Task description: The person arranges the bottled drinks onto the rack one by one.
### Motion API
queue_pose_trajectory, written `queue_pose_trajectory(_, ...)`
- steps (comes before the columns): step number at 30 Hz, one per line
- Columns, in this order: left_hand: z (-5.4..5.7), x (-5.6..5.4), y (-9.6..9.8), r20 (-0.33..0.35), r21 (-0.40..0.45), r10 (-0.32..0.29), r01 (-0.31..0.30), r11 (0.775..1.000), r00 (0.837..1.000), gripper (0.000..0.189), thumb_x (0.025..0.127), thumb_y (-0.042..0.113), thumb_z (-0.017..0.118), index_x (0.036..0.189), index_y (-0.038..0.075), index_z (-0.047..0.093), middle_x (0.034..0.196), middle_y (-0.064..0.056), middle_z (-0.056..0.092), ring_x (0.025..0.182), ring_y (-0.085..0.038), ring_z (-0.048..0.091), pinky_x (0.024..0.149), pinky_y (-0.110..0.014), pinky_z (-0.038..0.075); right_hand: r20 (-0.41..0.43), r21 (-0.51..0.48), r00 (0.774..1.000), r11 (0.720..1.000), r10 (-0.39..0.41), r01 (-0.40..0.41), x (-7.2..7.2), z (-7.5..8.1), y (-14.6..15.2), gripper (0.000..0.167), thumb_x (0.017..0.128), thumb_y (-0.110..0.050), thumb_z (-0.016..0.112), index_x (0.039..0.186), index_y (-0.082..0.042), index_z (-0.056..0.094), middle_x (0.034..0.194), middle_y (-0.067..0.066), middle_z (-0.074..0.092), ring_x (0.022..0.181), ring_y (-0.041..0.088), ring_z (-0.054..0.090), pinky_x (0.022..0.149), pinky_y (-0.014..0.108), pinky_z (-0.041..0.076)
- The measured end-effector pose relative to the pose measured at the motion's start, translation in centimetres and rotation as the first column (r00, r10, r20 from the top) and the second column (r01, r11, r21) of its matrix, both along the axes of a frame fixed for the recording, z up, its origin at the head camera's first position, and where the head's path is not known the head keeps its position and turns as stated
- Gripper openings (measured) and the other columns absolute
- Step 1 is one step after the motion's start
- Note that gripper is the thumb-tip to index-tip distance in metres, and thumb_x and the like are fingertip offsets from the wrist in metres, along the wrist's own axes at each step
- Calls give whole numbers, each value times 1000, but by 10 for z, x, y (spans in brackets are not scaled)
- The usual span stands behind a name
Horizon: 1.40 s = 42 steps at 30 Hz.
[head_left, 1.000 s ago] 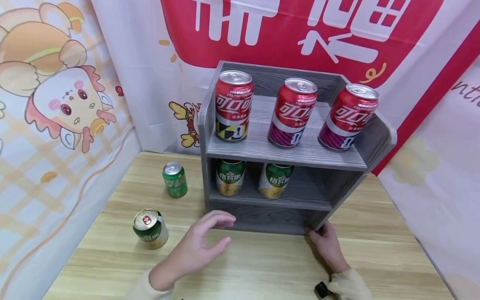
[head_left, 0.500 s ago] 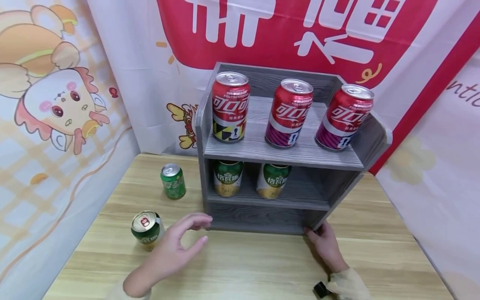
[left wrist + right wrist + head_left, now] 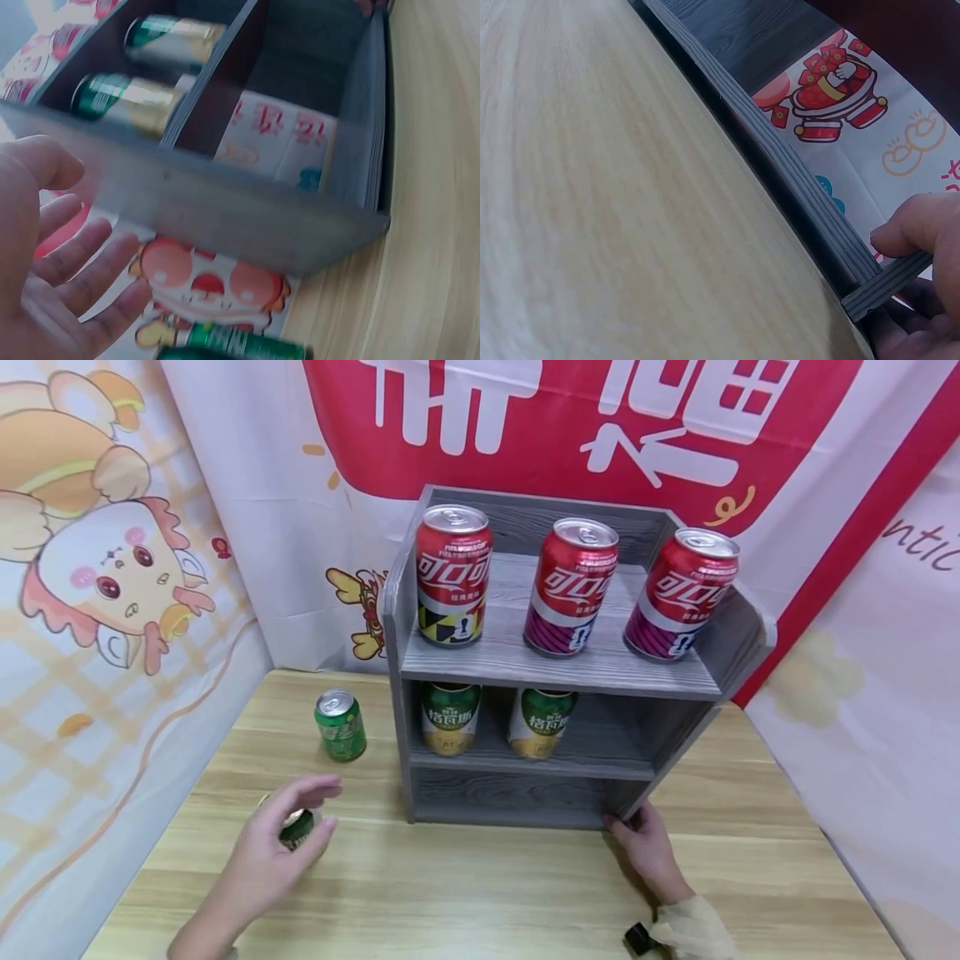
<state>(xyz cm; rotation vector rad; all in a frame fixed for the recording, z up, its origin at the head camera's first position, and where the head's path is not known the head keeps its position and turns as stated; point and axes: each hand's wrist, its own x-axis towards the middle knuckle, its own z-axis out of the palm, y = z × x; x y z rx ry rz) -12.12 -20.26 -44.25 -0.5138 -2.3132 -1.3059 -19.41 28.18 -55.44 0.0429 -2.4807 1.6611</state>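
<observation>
My left hand [image 3: 262,853] is over a dark green and gold can [image 3: 297,830] on the left of the table. That can shows between the thumb and the bent fingers, and the hand hides much of it. In the left wrist view the fingers [image 3: 84,264] are spread and grip nothing. My right hand [image 3: 651,853] pinches the lower right corner of a grey wooden shelf [image 3: 525,675]. The right wrist view shows the thumb [image 3: 909,225] inside the side panel and the fingers outside it.
Three red cola cans [image 3: 572,587] stand on the shelf's top tier. Two green and gold cans [image 3: 450,718] are on the middle tier, towards the left. A smaller green can [image 3: 341,727] stands on the table [image 3: 480,893] left of the shelf. Printed cloth [image 3: 300,527] hangs behind.
My left hand has moved left from in front of the shelf to the green and gold can. The right hand stays at the shelf's corner. The head view has shifted slightly.
</observation>
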Motion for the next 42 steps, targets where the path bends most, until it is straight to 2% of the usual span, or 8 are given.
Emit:
queue_pose_trajectory(9,-6,1,-30,63,-31,141,-139,990,988,64,78,-2,78,135,15,57,137,-2,53,124,6,43,104,-2,30,15,-17,1000,1000,0,1,0,0,0,50,90,-2,67,136,5,47,135,26,55,108,-16,49,91,1,43)
queue_pose_trajectory(13,-9,-4,-40,105,-56,180,-175,983,978,94,72,8,86,151,22,37,151,-16,38,142,-16,31,125,-41,24,6,-16,1000,1000,2,-2,0,1,0,49,90,-1,67,135,5,48,134,27,56,108,-15,50,90,1,43)
queue_pose_trajectory(16,-15,-7,-47,175,-73,180,-169,983,968,114,70,16,89,158,29,17,159,-22,24,144,-45,22,111,-79,15,-5,-22,1000,1000,9,-9,0,2,-1,48,89,0,67,134,6,49,132,27,57,107,-13,51,90,2,45)
queue_pose_trajectory(19,-26,-12,-52,226,-77,169,-155,985,960,123,69,20,89,159,30,6,160,-24,19,141,-56,19,106,-83,13,-2,-19,1000,1000,12,-12,0,2,-1,50,90,-1,67,135,5,48,133,27,56,108,-13,51,90,2,44)
queue_pose_trajectory(24,-39,-16,-55,250,-71,212,-201,977,945,125,71,21,88,159,26,0,157,-27,25,138,-50,27,123,-43,27,10,-22,1000,1000,8,-8,0,1,0,50,90,-2,66,136,4,47,133,26,56,108,-13,51,89,2,45)
queue_pose_trajectory(27,-45,-16,-54,265,-72,267,-258,964,926,123,72,23,88,159,19,2,153,-28,31,134,-46,35,106,-11,35,6,-25,1000,1000,4,-3,1,0,0,48,90,-1,67,134,5,48,132,26,57,107,-13,51,89,2,45)
queue_pose_trajectory(28,-46,-15,-54,271,-63,274,-267,962,923,122,72,23,88,159,17,3,151,-29,32,133,-46,36,108,-21,40,3,-27,1000,1000,4,-4,1,0,0,49,90,-1,67,134,5,48,132,26,57,107,-13,51,89,2,45)
queue_pose_trajectory(42,-61,-9,-45,362,-40,324,-333,942,874,104,73,28,88,151,5,24,147,-20,41,126,-32,43,86,8,27,10,-37,1000,999,-1,1,0,0,-1,49,90,-1,67,135,5,48,134,26,56,108,-14,50,91,1,43)
